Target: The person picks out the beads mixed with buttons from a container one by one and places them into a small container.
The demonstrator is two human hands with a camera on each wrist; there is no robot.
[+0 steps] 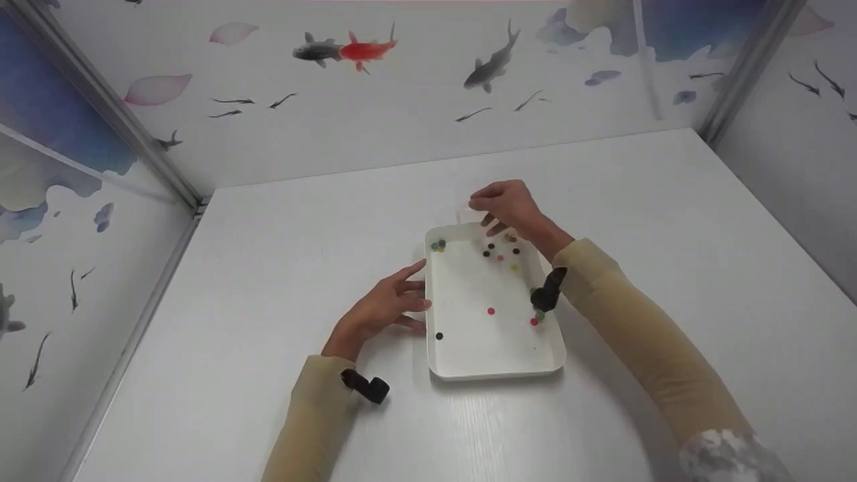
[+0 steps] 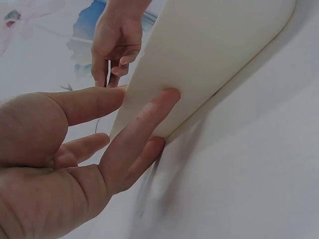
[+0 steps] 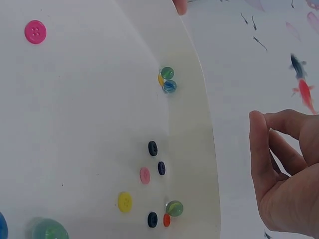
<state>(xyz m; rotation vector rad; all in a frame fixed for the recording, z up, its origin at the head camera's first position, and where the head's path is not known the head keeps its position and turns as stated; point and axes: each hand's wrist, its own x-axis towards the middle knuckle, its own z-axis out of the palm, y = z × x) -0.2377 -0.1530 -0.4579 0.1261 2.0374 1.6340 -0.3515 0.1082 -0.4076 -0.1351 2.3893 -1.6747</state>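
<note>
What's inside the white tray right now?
The white tray holds scattered buttons and glass marbles. The right hand and its wrist camera cover a few.

The tray (image 1: 494, 367) is plain white, on a white table (image 1: 268, 268). Scattered in it are buttons: bright pink (image 3: 35, 32), pale pink (image 3: 144, 175), yellow (image 3: 124, 202), navy (image 3: 152, 148) and black (image 1: 439, 336). The marbles (image 3: 168, 79) are swirled green and blue (one perhaps yellowish behind). Both sleeves (image 1: 643, 328) are beige. The far wall (image 1: 415, 100) shows grey fish and one red fish (image 1: 365, 50).
</note>
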